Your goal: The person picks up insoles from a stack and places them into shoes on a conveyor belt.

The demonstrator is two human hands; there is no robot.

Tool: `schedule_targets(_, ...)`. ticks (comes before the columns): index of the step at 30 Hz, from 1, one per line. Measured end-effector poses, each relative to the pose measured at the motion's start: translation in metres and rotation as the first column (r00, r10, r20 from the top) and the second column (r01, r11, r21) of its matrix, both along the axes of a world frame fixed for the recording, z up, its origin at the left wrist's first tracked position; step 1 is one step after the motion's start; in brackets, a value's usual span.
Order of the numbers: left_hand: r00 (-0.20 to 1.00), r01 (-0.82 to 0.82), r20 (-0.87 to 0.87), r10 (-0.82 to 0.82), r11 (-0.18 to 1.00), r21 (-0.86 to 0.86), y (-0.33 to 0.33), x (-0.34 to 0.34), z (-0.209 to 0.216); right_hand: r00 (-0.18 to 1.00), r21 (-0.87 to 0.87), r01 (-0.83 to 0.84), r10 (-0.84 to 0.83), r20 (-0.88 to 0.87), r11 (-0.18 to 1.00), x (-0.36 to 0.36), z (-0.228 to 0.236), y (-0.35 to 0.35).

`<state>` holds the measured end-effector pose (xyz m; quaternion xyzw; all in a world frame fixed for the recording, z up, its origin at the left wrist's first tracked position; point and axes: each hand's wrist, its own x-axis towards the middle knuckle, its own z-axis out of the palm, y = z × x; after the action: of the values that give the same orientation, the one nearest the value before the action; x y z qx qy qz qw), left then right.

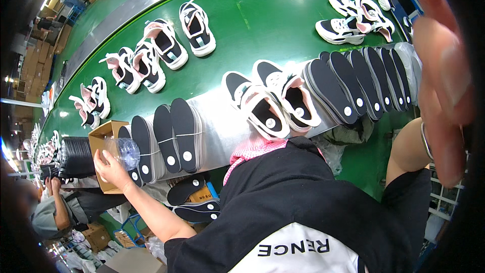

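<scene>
My left hand [109, 170] is at the left, its fingers apart at the side of a small open cardboard box [97, 136]. A clear plastic bottle or cup [129, 152] lies beside the fingers, partly in the box; nothing shows gripped. My right hand [444, 78] looms very large and blurred at the right rim, raised close to the camera, so its grip is unclear. Directly ahead of me, a pair of black-and-white sneakers with pink linings [270, 114] rests on the metal ledge [222, 121]. Banded stacks of black insoles [184, 134] stand between the box and the sneakers.
More insole stacks [328, 91] line the ledge to the right. Several sneakers [164, 43] sit on the green conveyor belt [252, 15], with a cluster of sneakers [353, 17] at far right. A co-worker [55, 210] is at the left. Loose insoles [197, 211] lie below the ledge.
</scene>
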<state>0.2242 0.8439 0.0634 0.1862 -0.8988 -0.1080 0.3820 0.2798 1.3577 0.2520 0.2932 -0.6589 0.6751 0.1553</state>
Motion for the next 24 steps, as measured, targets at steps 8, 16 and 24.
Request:
schedule_targets(8,0.808,0.55,-0.221,-0.547,0.563,0.617,0.188,0.012,0.005,0.998,0.003,0.057,-0.057,0.034,0.998,0.007,-0.009,-0.005)
schedule_targets(16,0.137,0.605,0.429,-0.893,0.419,0.677,0.324,0.03,-0.046,0.877,0.171,0.268,-0.314,0.365,0.948,-0.02,-0.074,-0.008)
schedule_targets(24,0.115,0.674,0.709,-0.696,0.579,0.459,0.372,0.007,-0.039,0.539,0.77,0.05,-0.666,0.515,0.636,0.035,-0.235,0.011)
